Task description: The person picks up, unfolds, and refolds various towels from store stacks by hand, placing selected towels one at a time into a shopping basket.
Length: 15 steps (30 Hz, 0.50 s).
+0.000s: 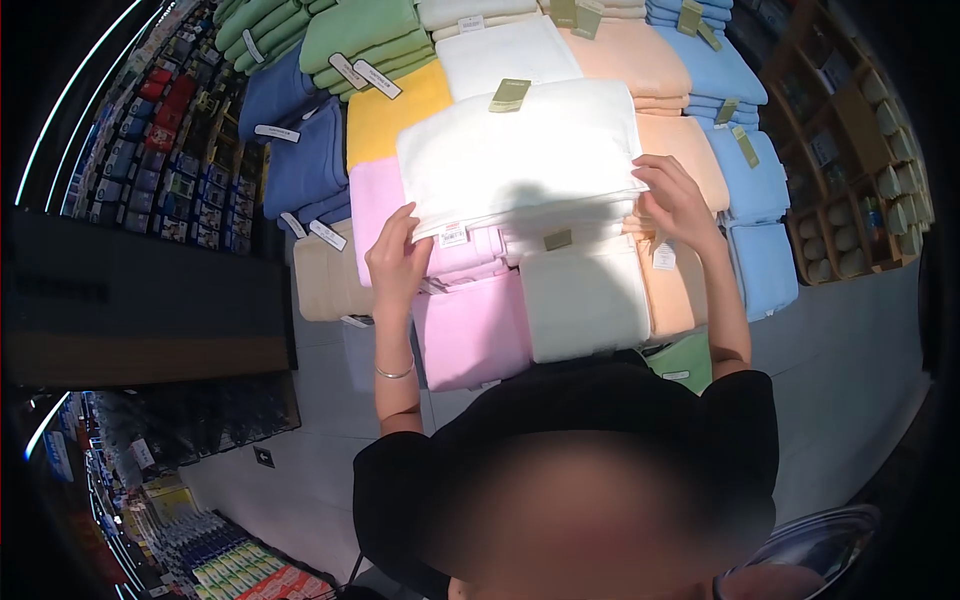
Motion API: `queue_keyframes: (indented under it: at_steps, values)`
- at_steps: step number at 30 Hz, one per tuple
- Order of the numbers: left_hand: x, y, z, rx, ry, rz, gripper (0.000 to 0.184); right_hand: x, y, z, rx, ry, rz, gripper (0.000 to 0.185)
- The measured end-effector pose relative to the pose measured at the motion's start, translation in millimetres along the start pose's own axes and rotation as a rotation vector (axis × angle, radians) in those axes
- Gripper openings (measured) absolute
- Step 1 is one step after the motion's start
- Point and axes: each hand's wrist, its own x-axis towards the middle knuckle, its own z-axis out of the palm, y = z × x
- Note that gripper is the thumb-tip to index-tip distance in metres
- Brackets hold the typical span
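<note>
A folded white towel (520,150) lies on top of the stacks, with a green tag (510,95) at its far edge and a white label (453,236) under its near left corner. My left hand (398,258) pinches that near left corner. At the near right corner, my right hand (678,200) has its fingers closed on the towel's edge. Below the near edge lie pink towels (472,330) and a grey-green towel (585,300). A peach towel (675,285) with a hanging tag is beneath my right hand.
Blue towels (760,265) are stacked on the right, navy towels (308,160) and a beige towel (330,278) on the left. Green stacks (365,40) stand farther back. Wooden shelves (850,130) rise at the right; a dark fixture (150,300) is at the left.
</note>
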Motion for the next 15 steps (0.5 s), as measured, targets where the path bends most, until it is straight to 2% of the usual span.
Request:
queue_keyframes:
  at_steps: [2,5,8,10,11,15]
  values:
    - [4.6,3.7,-3.2,0.037,-0.035,-0.021,0.017,-0.9,7.5,-3.9,-0.015,0.011,-0.023,0.021]
    - [6.1,-4.6,-4.7,-0.005,0.116,0.137,0.017,-1.0,5.4,-13.2,0.008,0.048,-0.035,0.019]
    - [1.5,3.4,-2.0,0.037,0.117,0.130,0.017,-4.9,-1.8,-13.7,-0.015,0.067,-0.024,0.017]
    - [-6.3,-4.5,2.8,0.013,0.018,-0.001,0.019,-12.1,0.7,-4.0,-0.064,0.024,-0.038,0.018]
    - [-9.7,-7.0,4.6,0.001,-0.030,-0.070,0.020,-13.8,-0.7,1.3,-0.031,-0.035,0.016,0.020]
    - [-8.5,-2.4,0.4,-0.012,-0.016,0.022,0.026,-13.9,-3.4,7.5,-0.023,0.045,0.080,0.033]
